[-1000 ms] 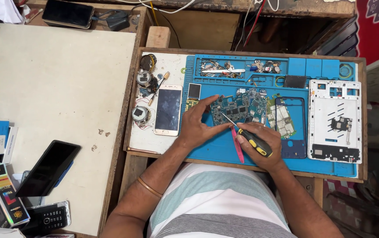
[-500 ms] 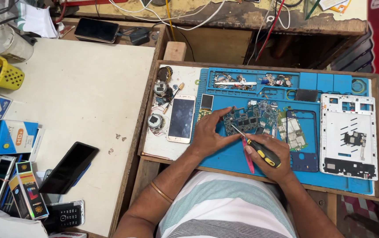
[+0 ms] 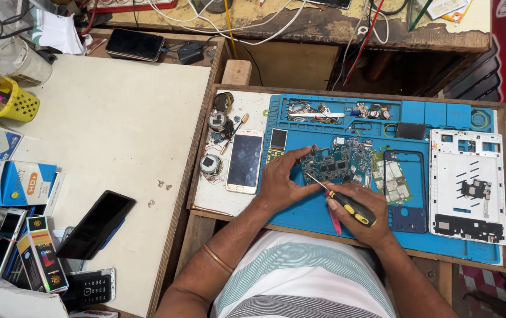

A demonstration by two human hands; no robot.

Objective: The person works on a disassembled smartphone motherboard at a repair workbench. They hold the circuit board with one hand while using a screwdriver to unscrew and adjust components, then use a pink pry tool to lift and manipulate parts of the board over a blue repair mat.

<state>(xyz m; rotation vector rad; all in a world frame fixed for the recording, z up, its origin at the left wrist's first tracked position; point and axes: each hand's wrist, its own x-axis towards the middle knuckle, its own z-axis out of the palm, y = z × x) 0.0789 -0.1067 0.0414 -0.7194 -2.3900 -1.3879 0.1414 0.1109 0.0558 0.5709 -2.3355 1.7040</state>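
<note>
green and blue phone circuit board (image 3: 338,162) lies on the blue silicone mat (image 3: 300,215), pinned under spread left hand (image 3: 278,185) fingers; right hand (image 3: 363,212) grips yellow-black screwdriver (image 3: 347,203), best kept steady, tip just beside the left fingertips.

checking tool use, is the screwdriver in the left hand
No, the right hand grips the screwdriver; the left hand rests on the circuit board.

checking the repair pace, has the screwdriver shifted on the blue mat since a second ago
No. Against the blue mat, the screwdriver in the right hand sits as before, tip at the circuit board that the left hand steadies; only the camera moved.
</note>
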